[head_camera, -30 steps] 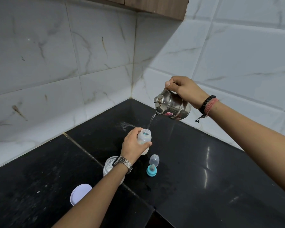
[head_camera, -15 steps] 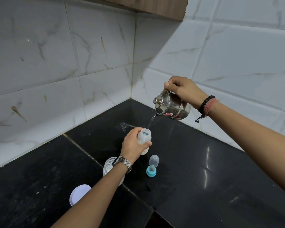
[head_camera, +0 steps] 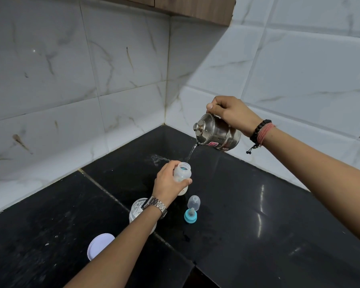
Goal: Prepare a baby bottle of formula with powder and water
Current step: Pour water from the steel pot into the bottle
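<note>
Two bare forearms extended forward: left hand (head_camera: 168, 181) low, fingers curled in a grip (metal-banded wrist), right hand (head_camera: 232, 113) raised higher, fist closed, knuckles up (beaded and corded wrist).

A single wide-angle view from a camera worn on the person's head, looking forward and steeply down into the far corner of a black countertop (head_camera: 258, 204) where two tiled walls (head_camera: 50, 69) meet. Both forearms reach in from the near edge, close below the lens.

A tilted steel kettle (head_camera: 217, 134) pours a thin stream of water (head_camera: 191, 151) into an open translucent baby bottle (head_camera: 182, 177), beside its blue teat ring (head_camera: 190, 216) and clear cap (head_camera: 194, 202).
</note>
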